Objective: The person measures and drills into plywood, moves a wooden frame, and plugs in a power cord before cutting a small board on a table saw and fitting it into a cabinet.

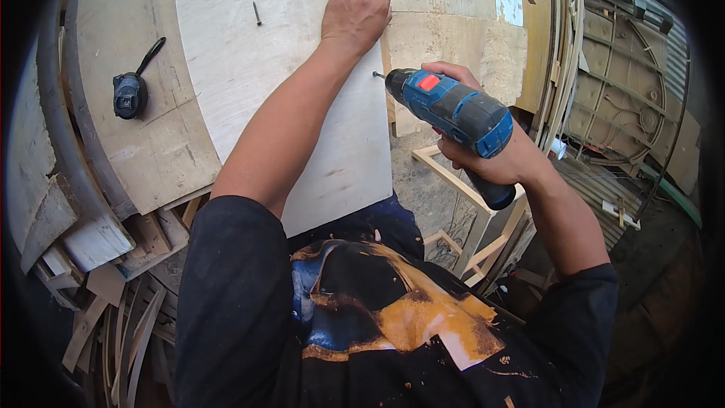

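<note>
One cordless drill (453, 109), blue and black with a red switch on top, sits in the right hand (483, 155), whose fingers are wrapped tight around the grip. Its long axis runs from the hand up and to the left, and the chuck end points at the right edge of the pale plywood sheet (287, 68). One screw (377, 74) stands at the bit's tip, right at that edge, just below the left hand. The drill's battery foot hangs down beyond the wrist.

The left hand (356, 11) lies flat on the plywood sheet, palm down, fingers together and reaching over the sheet's right edge; it grips nothing. A second, loose screw (257, 13) lies on the sheet to the left of that hand, well apart from it, its length running roughly up and down.

One tape measure (130, 93), dark with a wrist strap trailing up to the right, rests on the rougher board of the worktop (128, 143), far to the left of both hands. Scraps of wood and thin strips (113, 317) are piled below it, beside the left elbow. A light wooden frame (461, 196) stands under the right hand.
</note>
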A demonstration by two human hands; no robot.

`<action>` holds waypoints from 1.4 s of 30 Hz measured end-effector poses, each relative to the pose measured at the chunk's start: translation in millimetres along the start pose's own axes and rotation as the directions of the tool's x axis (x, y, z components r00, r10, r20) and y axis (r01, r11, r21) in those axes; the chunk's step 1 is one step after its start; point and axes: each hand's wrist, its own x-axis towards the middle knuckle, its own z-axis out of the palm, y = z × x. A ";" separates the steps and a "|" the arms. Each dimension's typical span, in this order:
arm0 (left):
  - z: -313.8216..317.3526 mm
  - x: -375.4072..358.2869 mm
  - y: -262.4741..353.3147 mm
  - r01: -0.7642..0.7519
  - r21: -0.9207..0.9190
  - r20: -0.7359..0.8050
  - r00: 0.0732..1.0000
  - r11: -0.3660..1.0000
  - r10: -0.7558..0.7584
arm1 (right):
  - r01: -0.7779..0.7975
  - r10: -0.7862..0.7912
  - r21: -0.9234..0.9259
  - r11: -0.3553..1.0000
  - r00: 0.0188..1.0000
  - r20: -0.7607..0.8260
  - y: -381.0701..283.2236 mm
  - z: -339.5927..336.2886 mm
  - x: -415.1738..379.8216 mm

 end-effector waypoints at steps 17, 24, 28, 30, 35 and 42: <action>-13.1 1.6 8.9 0.011 0.019 -0.045 0.999 1.000 -0.010 | 0.186 -0.159 -0.112 0.976 0.963 0.220 33.1 -41.6 10.5; -13.5 2.3 22.8 0.080 0.119 -0.081 0.994 0.990 -0.070 | 0.521 -0.518 0.019 0.854 0.844 0.141 168.2 -97.1 -18.2; -32.2 -15.7 8.5 0.441 0.226 -0.338 0.872 0.869 -0.354 | 0.566 -0.576 -0.119 0.816 0.815 -0.072 273.9 -118.8 -18.8; -59.0 -38.9 -15.2 0.732 0.212 -0.499 0.651 0.648 -0.572 | 0.476 -0.533 -0.314 0.821 0.837 -0.125 309.8 -125.1 -15.2; -134.1 -116.7 -58.6 0.944 0.150 -0.422 0.331 0.295 -0.844 | 0.416 -0.509 -0.444 0.794 0.854 -0.108 336.4 -137.3 12.4; -179.9 -140.1 -108.9 0.944 0.148 -0.387 0.329 0.295 -0.861 | 0.328 -0.452 -0.534 0.780 0.884 -0.117 324.1 -139.8 50.9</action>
